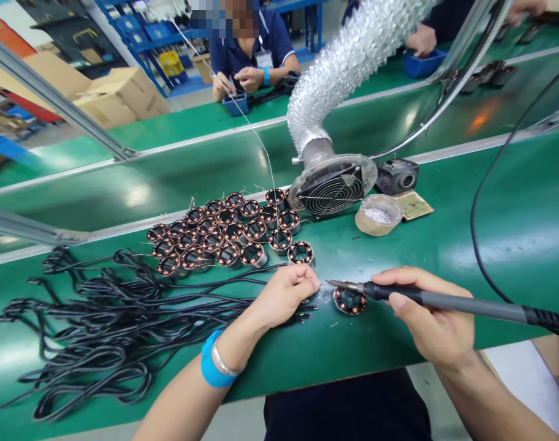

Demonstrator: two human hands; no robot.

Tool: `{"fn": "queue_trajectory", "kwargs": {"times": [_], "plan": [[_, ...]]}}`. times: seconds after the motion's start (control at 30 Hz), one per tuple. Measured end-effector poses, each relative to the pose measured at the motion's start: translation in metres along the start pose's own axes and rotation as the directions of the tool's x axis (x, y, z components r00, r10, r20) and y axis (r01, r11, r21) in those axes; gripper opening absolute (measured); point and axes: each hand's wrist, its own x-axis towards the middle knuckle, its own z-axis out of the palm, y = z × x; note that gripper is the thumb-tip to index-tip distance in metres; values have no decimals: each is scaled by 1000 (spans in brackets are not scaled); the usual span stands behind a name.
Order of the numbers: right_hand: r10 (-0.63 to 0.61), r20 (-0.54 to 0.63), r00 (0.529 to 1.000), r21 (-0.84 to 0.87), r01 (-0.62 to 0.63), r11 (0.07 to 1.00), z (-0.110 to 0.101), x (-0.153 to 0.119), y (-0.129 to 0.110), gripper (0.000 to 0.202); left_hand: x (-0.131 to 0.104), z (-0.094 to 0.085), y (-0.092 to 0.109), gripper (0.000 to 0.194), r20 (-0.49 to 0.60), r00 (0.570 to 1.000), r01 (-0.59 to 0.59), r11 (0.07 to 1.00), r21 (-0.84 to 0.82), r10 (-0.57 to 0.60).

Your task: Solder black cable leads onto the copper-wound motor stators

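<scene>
In my right hand (433, 315) is a soldering iron (472, 304), held like a pen with its tip pointing left. Its tip is close to the fingertips of my left hand (291, 291), which are pinched together; what they hold is too small to make out. Below the iron's tip, a motor stator (349, 300) with copper windings lies on the green bench, partly covered by the iron. Black cables (169, 315) with stripped ends run under and beside my left hand. Just beyond that hand sits another stator (300, 252).
Several rows of stators (215, 233) stand at the back left. A fume extractor fan (334, 190) with a silver duct (353, 67) hangs over the bench beside a round tub (377, 214) and a flat pad (414, 206). A co-worker (252, 55) sits across the bench.
</scene>
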Motion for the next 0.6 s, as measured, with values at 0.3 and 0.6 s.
{"fn": "queue_trajectory", "kwargs": {"times": [0.3,0.6], "plan": [[-110,60,992,-28,112,993,3,0,-15,18,-1,1,0,15,3,1000,2,1000,-13,-2],[-311,95,946,-45,316,948,7,-2,-31,29,0,0,1,17,9,1000,3,1000,11,-4]]}}
